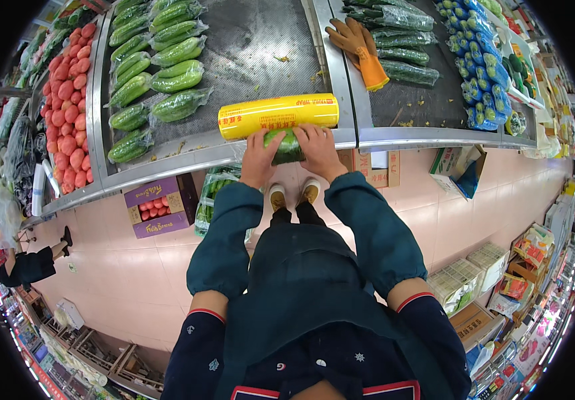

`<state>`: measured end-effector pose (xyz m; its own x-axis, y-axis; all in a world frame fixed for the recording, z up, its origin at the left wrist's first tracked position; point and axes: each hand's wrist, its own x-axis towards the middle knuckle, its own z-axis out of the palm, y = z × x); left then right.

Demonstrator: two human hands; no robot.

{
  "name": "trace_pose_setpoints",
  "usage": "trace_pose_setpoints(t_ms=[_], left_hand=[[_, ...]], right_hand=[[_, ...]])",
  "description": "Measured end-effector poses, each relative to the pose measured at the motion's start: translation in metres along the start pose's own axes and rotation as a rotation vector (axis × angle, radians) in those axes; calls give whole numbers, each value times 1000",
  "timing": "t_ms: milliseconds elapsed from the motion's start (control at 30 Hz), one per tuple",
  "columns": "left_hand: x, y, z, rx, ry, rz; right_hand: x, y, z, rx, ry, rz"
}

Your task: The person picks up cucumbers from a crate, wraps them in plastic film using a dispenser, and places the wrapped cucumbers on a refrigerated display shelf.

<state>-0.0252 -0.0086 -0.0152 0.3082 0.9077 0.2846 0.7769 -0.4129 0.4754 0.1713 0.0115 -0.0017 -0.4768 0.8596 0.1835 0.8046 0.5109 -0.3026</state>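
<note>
My left hand (259, 157) and my right hand (320, 152) grip the two ends of a bundle of green squash or cucumbers (287, 148), held just in front of the counter's metal edge. Right behind it a large yellow roll of cling wrap (278, 115) lies sideways on the counter (262, 55). A bit of clear film shows beside my left fingers; whether it runs from the roll to the bundle I cannot tell. To the left, film-wrapped green vegetables (177, 76) lie in two columns on the dark textured mat.
Orange-and-brown work gloves (362, 52) lie on the metal divider. Wrapped dark cucumbers (407, 55) and blue-netted produce (482, 75) are farther right; tomatoes (70, 110) fill the left bin. Below stand a purple carton (160, 205) and an open box (457, 167). Another person (32, 262) is at far left.
</note>
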Motion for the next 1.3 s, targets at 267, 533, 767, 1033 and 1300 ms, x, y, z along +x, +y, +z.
trace_pose_setpoints(t_ms=[267,533,767,1033,1300], left_hand=[[-8,26,-32,-196,-393,-89],[-18,-18,-12,-471,-630,-216],[-25,43,-39,207,-125,-29],[-5,14,-8,-10,-318,-75],[73,-35,-29,-305,-788,-9]], right_hand=[[-38,2,-17,263,-103,-77],[-43,-11,-6,296,-365,105],[-12,24,-3,510,-605,152],[0,22,-14,473,-597,192],[-11,-31,-19,-211,66,-65]])
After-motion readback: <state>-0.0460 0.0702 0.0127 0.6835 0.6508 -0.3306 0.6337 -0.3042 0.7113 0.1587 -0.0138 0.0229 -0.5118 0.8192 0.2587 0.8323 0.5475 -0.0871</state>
